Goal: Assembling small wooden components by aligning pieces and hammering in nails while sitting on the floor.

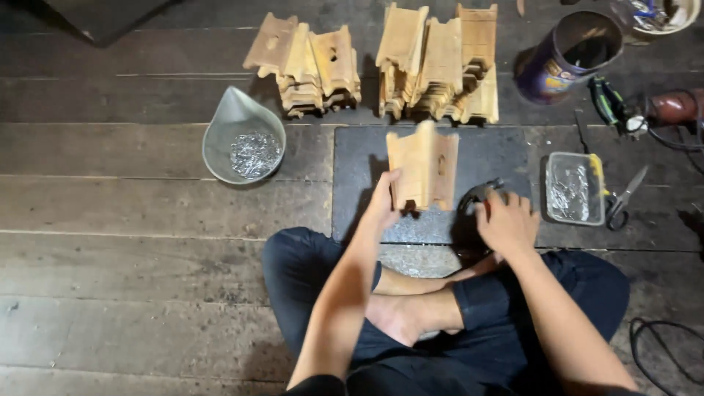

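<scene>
Notched wooden piece (423, 167), upright on dark mat (484, 158)

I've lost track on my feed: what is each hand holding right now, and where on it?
The left hand grips the upright wooden piece by its lower left edge. The right hand rests on a dark curved tool; which part it grips cannot be told.

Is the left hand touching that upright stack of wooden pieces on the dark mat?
Touching. The head view shows the left hand with its fingers pressed against the left edge of the wooden pieces standing on the dark mat, with no gap between them.
</scene>
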